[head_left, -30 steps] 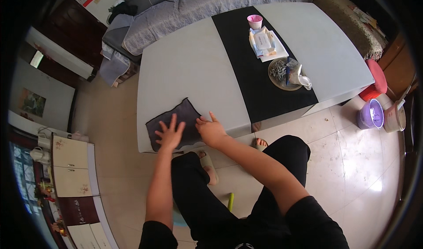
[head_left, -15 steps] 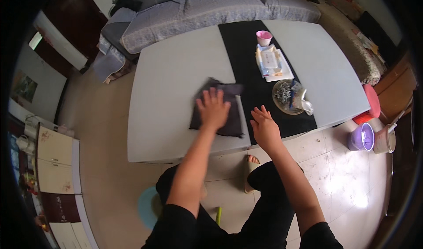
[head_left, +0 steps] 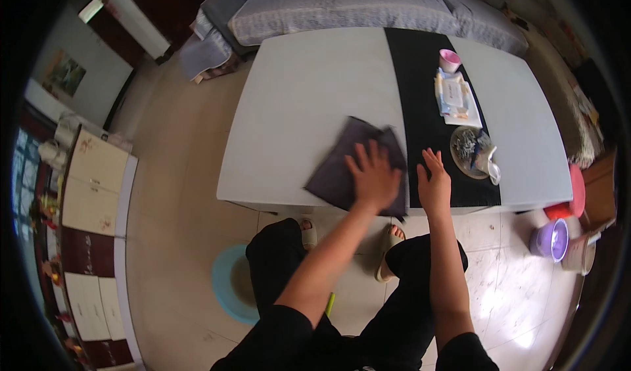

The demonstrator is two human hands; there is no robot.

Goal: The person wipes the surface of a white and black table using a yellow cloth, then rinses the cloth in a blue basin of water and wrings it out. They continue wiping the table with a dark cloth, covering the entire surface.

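Observation:
My left hand lies flat with spread fingers on a dark grey-purple cloth. The cloth is spread on the pale top of a large table, close to its near edge, with one edge folded over at the right. My right hand is held above the black strip of the table, fingers stretched out and nothing in them. Beyond it to the right is a round dish of small metallic-looking pieces, with a crumpled white wrapper at its side.
Farther back stand a pink-and-white cup and a soft packet. A light-blue basin is on the floor by my left leg. Purple and beige buckets stand at the right. A covered sofa lines the far side.
My view has shifted, so the table sits farther right. Under my left hand the cloth has turned and opened out to the left. My right hand has turned more upright.

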